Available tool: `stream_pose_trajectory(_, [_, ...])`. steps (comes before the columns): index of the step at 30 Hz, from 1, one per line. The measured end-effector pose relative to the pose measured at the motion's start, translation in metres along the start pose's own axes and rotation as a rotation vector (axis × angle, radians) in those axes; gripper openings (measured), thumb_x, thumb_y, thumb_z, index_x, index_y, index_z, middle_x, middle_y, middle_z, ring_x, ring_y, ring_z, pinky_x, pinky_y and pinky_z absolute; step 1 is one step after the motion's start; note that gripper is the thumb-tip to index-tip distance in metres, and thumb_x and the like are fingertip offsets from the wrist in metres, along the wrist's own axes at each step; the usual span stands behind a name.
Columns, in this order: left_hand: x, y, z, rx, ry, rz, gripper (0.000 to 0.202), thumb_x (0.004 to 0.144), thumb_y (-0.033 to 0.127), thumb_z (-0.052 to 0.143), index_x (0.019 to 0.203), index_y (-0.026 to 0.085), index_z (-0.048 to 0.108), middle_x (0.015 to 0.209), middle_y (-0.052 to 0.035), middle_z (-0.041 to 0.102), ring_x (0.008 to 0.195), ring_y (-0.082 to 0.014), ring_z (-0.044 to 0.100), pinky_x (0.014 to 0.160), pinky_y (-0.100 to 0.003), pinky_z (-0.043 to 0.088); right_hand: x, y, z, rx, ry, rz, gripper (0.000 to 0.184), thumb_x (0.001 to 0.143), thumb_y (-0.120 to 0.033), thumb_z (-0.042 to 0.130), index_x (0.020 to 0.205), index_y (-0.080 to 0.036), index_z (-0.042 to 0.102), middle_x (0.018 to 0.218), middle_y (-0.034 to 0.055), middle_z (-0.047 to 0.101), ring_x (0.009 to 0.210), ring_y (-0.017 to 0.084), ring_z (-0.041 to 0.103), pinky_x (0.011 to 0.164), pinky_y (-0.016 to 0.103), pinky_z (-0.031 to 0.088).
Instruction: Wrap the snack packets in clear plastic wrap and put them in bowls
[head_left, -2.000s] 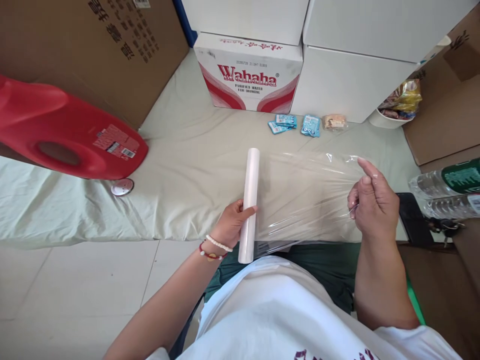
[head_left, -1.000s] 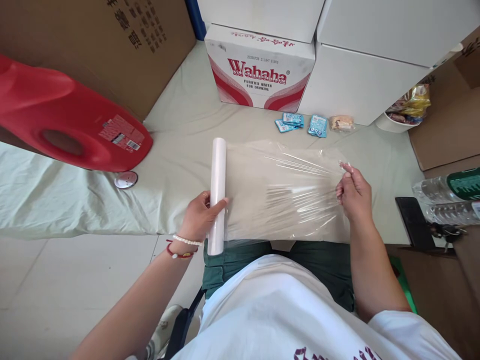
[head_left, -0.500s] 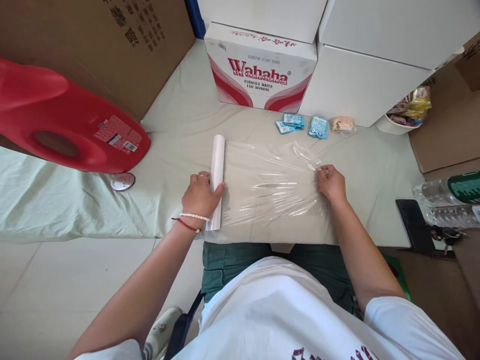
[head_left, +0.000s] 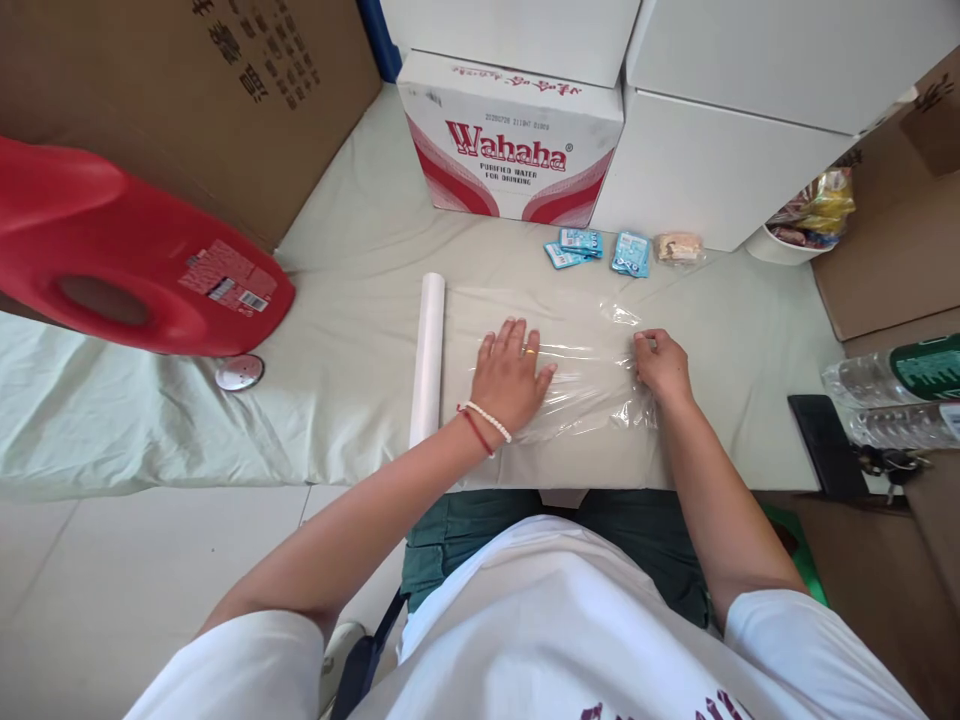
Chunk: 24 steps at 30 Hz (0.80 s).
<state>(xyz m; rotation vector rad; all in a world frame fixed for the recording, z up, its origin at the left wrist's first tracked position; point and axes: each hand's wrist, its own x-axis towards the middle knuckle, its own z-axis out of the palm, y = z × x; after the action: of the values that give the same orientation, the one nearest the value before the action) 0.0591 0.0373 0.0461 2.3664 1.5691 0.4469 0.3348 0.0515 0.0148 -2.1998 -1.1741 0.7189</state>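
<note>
A white roll of plastic film (head_left: 427, 360) lies lengthwise on the cloth-covered table, with a clear sheet of film (head_left: 577, 385) drawn out from it to the right. My left hand (head_left: 510, 375) rests palm down with spread fingers on the sheet, just right of the roll; a ring and two bracelets show on it. At the sheet's right end, my right hand (head_left: 661, 362) pinches the gathered edge between thumb and fingers. Creases run through the film between the two hands.
A red jug (head_left: 142, 260) and a round pinkish disc (head_left: 240, 372) lie left. Behind stand a Wahaha carton (head_left: 510, 150), blue packets (head_left: 574, 247) and a small wrapped item (head_left: 679, 248). At right are a snack tub (head_left: 787, 248), a black phone-like slab (head_left: 827, 445) and plastic bottles (head_left: 862, 385).
My left hand has let go of the roll and moved right onto the drawn-out film, its fingers now spread. My right hand keeps its pinch at nearly the same spot.
</note>
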Motion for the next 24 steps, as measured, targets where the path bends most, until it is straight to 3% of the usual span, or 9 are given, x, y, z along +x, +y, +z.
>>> stream_pose_trajectory(3, [0.005, 0.008, 0.029, 0.036, -0.057, 0.102, 0.060, 0.107, 0.048, 0.039, 0.160, 0.019, 0.046, 0.174, -0.0179, 0.031, 0.163, -0.0355, 0.024, 0.130, -0.061, 0.014, 0.001, 0.004, -0.004, -0.032, -0.019, -0.006, 0.038, 0.097, -0.052, 0.052, 0.118, -0.024, 0.065, 0.066, -0.0017, 0.066, 0.052, 0.020, 0.060, 0.063, 0.034, 0.050])
stream_pose_trajectory(6, [0.002, 0.005, 0.047, 0.055, -0.101, 0.122, 0.063, 0.106, 0.053, 0.040, 0.162, 0.026, 0.044, 0.176, -0.0144, 0.027, 0.164, -0.0390, 0.019, 0.129, -0.068, 0.009, 0.001, 0.012, -0.013, -0.148, -0.011, -0.032, 0.039, 0.095, -0.047, 0.054, 0.125, -0.024, 0.064, 0.070, 0.0011, 0.069, 0.064, 0.024, 0.065, 0.068, 0.035, 0.050])
stream_pose_trajectory(8, [-0.001, 0.002, 0.052, 0.061, -0.118, 0.112, 0.065, 0.105, 0.056, 0.042, 0.163, 0.027, 0.044, 0.176, -0.0151, 0.027, 0.163, -0.0406, 0.019, 0.127, -0.071, 0.008, 0.003, 0.018, -0.023, -0.269, 0.016, -0.042, 0.038, 0.093, -0.043, 0.056, 0.124, -0.024, 0.066, 0.077, 0.0038, 0.072, 0.073, 0.026, 0.067, 0.069, 0.035, 0.048])
stream_pose_trajectory(12, [-0.004, -0.001, 0.054, 0.064, -0.115, 0.128, 0.065, 0.105, 0.057, 0.041, 0.162, 0.027, 0.045, 0.176, -0.0148, 0.026, 0.164, -0.0397, 0.019, 0.127, -0.072, 0.007, 0.019, 0.014, -0.045, -0.449, 0.086, -0.103, 0.029, 0.093, -0.040, 0.053, 0.106, -0.025, 0.074, 0.087, 0.0083, 0.075, 0.079, 0.028, 0.067, 0.068, 0.038, 0.046])
stream_pose_trajectory(15, [-0.004, -0.001, 0.053, 0.057, -0.112, 0.131, 0.064, 0.105, 0.056, 0.040, 0.162, 0.026, 0.045, 0.176, -0.0148, 0.025, 0.164, -0.0401, 0.018, 0.127, -0.073, 0.006, 0.048, -0.016, -0.048, -0.502, 0.109, -0.275, 0.031, 0.097, -0.040, 0.047, 0.101, -0.026, 0.075, 0.090, 0.0111, 0.076, 0.083, 0.030, 0.066, 0.073, 0.042, 0.048])
stream_pose_trajectory(17, [-0.003, -0.001, 0.053, 0.051, -0.117, 0.130, 0.065, 0.105, 0.056, 0.040, 0.162, 0.026, 0.045, 0.175, -0.0154, 0.025, 0.164, -0.0409, 0.018, 0.127, -0.074, 0.005, 0.074, -0.048, -0.037, -0.521, 0.085, -0.400, 0.034, 0.100, -0.036, 0.044, 0.106, -0.025, 0.075, 0.102, 0.0127, 0.076, 0.094, 0.031, 0.066, 0.082, 0.043, 0.050])
stream_pose_trajectory(21, [-0.003, -0.002, 0.053, 0.039, -0.119, 0.136, 0.064, 0.105, 0.055, 0.042, 0.162, 0.026, 0.045, 0.175, -0.0160, 0.026, 0.163, -0.0410, 0.019, 0.127, -0.075, 0.005, 0.138, -0.114, 0.009, -0.579, -0.016, -0.640, 0.044, 0.103, -0.025, 0.038, 0.131, -0.015, 0.070, 0.132, 0.0172, 0.069, 0.121, 0.033, 0.057, 0.109, 0.046, 0.042])
stream_pose_trajectory(24, [-0.003, -0.003, 0.053, 0.020, -0.117, 0.143, 0.064, 0.104, 0.056, 0.043, 0.162, 0.027, 0.045, 0.175, -0.0163, 0.026, 0.163, -0.0411, 0.019, 0.127, -0.075, 0.006, 0.181, -0.147, 0.042, -0.736, -0.134, -0.738, 0.050, 0.102, -0.024, 0.041, 0.146, -0.007, 0.059, 0.144, 0.0220, 0.061, 0.128, 0.036, 0.051, 0.116, 0.050, 0.035])
